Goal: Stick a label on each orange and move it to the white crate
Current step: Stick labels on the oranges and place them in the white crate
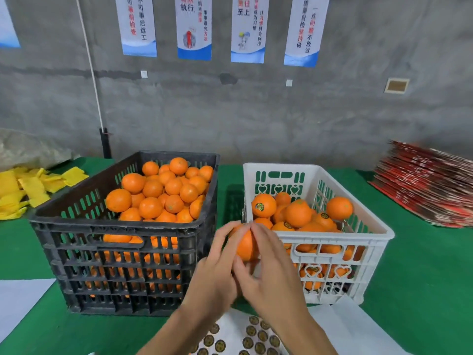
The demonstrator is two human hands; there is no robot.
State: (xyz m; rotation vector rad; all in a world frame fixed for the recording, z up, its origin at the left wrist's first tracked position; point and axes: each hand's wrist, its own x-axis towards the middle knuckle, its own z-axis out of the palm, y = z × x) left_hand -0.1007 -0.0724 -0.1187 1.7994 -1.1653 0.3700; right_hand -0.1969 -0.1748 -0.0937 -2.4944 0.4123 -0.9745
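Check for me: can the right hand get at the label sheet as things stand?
Probably yes. The label sheet lies uncovered just below the right hand, nothing between them. But that hand and the left hand are both on the orange, so it must let go first.

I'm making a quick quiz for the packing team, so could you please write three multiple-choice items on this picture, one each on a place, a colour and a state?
1. Where is the sheet of labels?
A. in the black crate
B. on the table below the hands
C. on the wall

2. What colour is the crate of labelled oranges?
A. white
B. black
C. yellow

3. What are the hands doing?
A. resting
B. lifting a crate
C. holding one orange

Answers: 1 B, it lies under the wrists. 2 A, stickers show in the white crate. 3 C, the left hand and right hand wrap the orange.
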